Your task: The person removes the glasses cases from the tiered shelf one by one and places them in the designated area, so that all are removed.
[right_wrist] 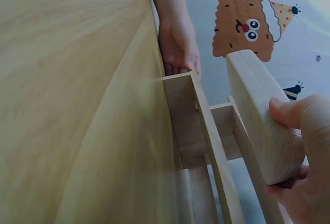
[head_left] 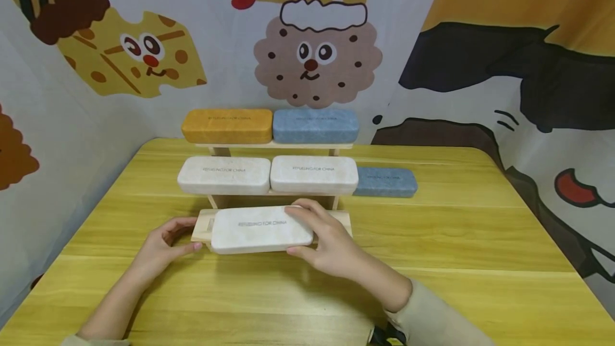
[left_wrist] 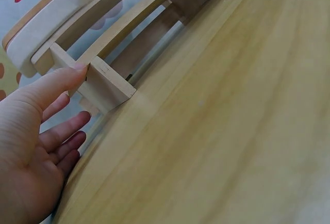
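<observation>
Front white case, gripped by the right hand while the left hand pinches the wooden rack, may slip off if released tilted.

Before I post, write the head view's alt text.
Right hand gripping a white case at the lowest tier of a wooden rack, left hand at its left end. Four cases line upper tiers; a blue case lies on the table.

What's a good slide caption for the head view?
Right hand gripping a white case over the bottom tier of a wooden stand, left hand at the stand's left end.
</observation>
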`<act>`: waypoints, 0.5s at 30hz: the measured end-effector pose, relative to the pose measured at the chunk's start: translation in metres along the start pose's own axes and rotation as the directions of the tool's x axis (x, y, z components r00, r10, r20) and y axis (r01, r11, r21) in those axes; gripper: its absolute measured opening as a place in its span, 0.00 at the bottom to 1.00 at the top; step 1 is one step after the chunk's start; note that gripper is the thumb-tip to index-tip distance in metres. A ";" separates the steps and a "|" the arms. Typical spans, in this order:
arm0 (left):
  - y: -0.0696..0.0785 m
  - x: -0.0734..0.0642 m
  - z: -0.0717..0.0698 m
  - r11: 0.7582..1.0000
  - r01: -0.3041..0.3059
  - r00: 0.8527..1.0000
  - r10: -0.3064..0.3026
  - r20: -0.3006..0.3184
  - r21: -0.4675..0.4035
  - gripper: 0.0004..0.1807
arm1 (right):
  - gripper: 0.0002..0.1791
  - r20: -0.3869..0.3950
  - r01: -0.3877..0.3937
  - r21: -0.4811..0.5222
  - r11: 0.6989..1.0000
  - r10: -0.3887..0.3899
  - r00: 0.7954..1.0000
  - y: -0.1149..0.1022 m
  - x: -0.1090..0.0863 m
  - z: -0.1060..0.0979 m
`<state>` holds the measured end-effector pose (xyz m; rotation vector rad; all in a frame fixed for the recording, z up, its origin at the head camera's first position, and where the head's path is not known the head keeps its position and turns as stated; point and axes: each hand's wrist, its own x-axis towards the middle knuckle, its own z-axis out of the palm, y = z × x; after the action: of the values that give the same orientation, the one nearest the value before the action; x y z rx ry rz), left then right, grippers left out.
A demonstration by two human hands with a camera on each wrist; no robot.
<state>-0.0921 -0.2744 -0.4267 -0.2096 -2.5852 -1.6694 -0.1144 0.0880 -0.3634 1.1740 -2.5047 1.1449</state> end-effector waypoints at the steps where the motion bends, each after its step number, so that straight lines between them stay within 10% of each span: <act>1: 0.000 0.000 0.000 1.000 -0.001 1.000 0.001 0.000 -0.002 0.28 | 0.40 -0.005 0.002 0.002 1.000 -0.002 1.000 0.000 -0.001 -0.002; 15: 0.001 0.000 0.000 1.000 0.007 1.000 -0.007 0.003 -0.014 0.28 | 0.42 -0.015 -0.005 0.028 1.000 0.006 1.000 0.007 -0.020 -0.026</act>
<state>-0.0919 -0.2742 -0.4261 -0.2041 -2.5798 -1.6908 -0.1098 0.1206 -0.3576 1.1613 -2.4902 1.1893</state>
